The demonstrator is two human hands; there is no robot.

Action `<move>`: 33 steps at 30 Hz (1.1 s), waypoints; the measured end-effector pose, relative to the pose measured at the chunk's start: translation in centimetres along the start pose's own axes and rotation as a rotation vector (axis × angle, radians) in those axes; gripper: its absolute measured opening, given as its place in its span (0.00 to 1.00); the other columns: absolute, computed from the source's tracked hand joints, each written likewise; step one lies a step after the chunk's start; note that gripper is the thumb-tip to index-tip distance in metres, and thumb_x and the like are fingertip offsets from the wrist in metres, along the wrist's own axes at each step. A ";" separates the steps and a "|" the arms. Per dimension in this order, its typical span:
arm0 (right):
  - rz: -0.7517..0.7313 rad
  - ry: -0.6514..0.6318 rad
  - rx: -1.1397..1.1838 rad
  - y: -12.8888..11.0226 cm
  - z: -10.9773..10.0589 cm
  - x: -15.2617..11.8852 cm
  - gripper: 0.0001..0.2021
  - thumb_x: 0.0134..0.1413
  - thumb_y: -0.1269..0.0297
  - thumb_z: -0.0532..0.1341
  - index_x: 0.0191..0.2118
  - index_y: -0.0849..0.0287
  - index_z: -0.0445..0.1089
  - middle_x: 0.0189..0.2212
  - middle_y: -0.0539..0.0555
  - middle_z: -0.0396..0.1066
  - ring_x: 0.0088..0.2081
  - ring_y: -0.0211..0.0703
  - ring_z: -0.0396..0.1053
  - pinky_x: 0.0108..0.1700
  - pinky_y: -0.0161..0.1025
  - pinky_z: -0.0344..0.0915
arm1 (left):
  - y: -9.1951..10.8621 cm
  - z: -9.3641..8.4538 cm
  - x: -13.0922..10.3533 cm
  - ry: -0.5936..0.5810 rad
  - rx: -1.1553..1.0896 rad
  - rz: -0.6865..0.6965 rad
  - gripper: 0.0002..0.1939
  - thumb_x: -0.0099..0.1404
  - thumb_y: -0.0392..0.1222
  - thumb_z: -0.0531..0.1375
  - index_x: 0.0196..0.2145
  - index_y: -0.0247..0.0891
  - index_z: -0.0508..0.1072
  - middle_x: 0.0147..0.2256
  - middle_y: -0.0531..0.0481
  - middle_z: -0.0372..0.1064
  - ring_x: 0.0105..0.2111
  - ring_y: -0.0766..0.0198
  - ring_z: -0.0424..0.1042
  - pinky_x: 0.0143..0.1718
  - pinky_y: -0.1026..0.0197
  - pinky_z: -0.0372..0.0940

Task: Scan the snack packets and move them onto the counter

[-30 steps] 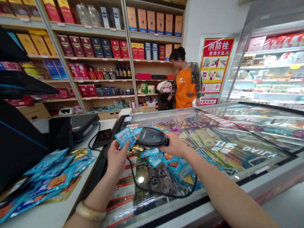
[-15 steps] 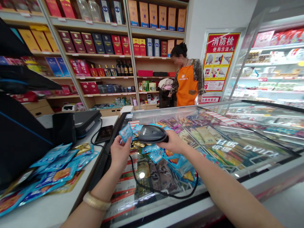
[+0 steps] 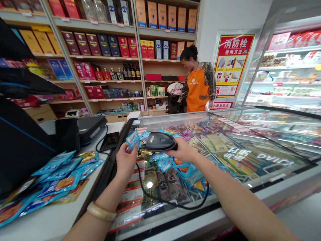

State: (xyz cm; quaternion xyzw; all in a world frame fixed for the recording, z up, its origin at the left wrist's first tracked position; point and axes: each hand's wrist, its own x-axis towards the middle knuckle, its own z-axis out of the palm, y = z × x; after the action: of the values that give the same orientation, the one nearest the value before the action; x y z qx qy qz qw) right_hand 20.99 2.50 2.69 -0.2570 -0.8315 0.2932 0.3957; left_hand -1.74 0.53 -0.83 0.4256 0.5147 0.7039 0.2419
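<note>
My L hand [image 3: 126,159] pinches a crinkly blue pkt [image 3: 132,139] btwn thumb n fingers, just left of the rounded blk plastic scanner [image 3: 162,142]; R hand [image 3: 184,150] wraps scanner's back end. Flat glass top [image 3: 165,217] below it, wht counter [image 3: 57,219] left, wood shelves [image 3: 155,68] behind.

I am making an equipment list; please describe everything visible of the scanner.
The scanner is black, smooth and plastic-looking, with a broad rounded head and a small pale logo. The right hand grips its mostly hidden handle. Held above the glass, its head points toward the packet in the left hand. A black cable, probably its own, loops over the glass.
</note>
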 end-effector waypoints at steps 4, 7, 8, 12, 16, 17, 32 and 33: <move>-0.001 -0.009 0.003 0.0 -0.1 0.0 0.14 0.46 0.65 0.64 0.41 0.62 0.77 0.35 0.51 0.78 0.38 0.45 0.73 0.44 0.38 0.67 | 0.0 0.0 0.1 0.014 0.024 -0.007 0.19 0.47 0.51 0.67 0.33 0.37 0.71 0.35 0.46 0.77 0.35 0.58 0.75 0.40 0.57 0.68; 0.000 0.000 0.004 0.1 0.0 0.0 0.14 0.46 0.65 0.64 0.41 0.62 0.77 0.35 0.51 0.78 0.38 0.46 0.73 0.44 0.39 0.68 | 0.0 -0.1 0.1 0.008 0.017 -0.010 0.19 0.47 0.51 0.67 0.33 0.37 0.70 0.34 0.46 0.76 0.35 0.58 0.75 0.40 0.57 0.68; -0.002 0.006 0.005 0.1 0.1 0.0 0.14 0.46 0.65 0.64 0.40 0.62 0.77 0.35 0.51 0.78 0.38 0.46 0.73 0.44 0.39 0.68 | 0.0 -0.1 0.1 0.004 0.012 -0.009 0.19 0.47 0.51 0.67 0.32 0.37 0.70 0.34 0.46 0.76 0.35 0.58 0.75 0.40 0.57 0.68; -0.016 0.074 -0.033 0.1 -0.4 0.0 0.14 0.45 0.65 0.63 0.40 0.62 0.77 0.35 0.52 0.78 0.38 0.46 0.74 0.44 0.39 0.68 | 0.0 -0.1 0.1 0.010 0.015 -0.012 0.19 0.47 0.51 0.66 0.32 0.37 0.69 0.34 0.47 0.76 0.35 0.60 0.74 0.40 0.57 0.68; 0.038 0.251 -0.235 0.7 -2.5 -0.1 0.12 0.45 0.65 0.63 0.38 0.62 0.76 0.34 0.54 0.78 0.38 0.48 0.74 0.42 0.39 0.67 | 0.3 -0.4 0.3 0.038 0.026 -0.016 0.17 0.47 0.50 0.65 0.31 0.38 0.68 0.32 0.49 0.73 0.33 0.61 0.73 0.39 0.58 0.68; 0.081 0.307 -0.313 0.9 -3.2 -0.2 0.12 0.46 0.64 0.63 0.38 0.62 0.76 0.34 0.55 0.78 0.37 0.48 0.74 0.41 0.39 0.67 | 0.5 -0.5 0.5 0.043 0.035 -0.015 0.17 0.47 0.50 0.65 0.31 0.38 0.67 0.31 0.51 0.72 0.32 0.62 0.72 0.38 0.58 0.68; 0.497 0.598 -0.812 4.3 -8.1 -1.8 0.17 0.51 0.53 0.61 0.43 0.56 0.74 0.36 0.58 0.78 0.38 0.54 0.75 0.37 0.39 0.64 | 2.5 7.1 3.0 -0.516 0.991 0.474 0.10 0.57 0.29 0.51 0.34 0.40 0.67 0.35 0.43 0.71 0.39 0.55 0.72 0.43 0.55 0.65; 0.495 0.596 -0.811 4.4 -8.1 -1.8 0.17 0.51 0.53 0.61 0.43 0.56 0.74 0.35 0.59 0.78 0.38 0.53 0.75 0.37 0.40 0.64 | 2.3 7.4 2.9 -0.540 1.000 0.474 0.12 0.56 0.27 0.51 0.35 0.39 0.68 0.36 0.43 0.72 0.39 0.55 0.73 0.43 0.55 0.65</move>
State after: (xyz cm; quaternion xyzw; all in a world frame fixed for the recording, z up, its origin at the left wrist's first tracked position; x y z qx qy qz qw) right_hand 29.39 6.66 2.89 -0.6479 -0.6448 -0.0513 0.4023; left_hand 3.28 5.85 3.14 0.7538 0.5941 0.2793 -0.0282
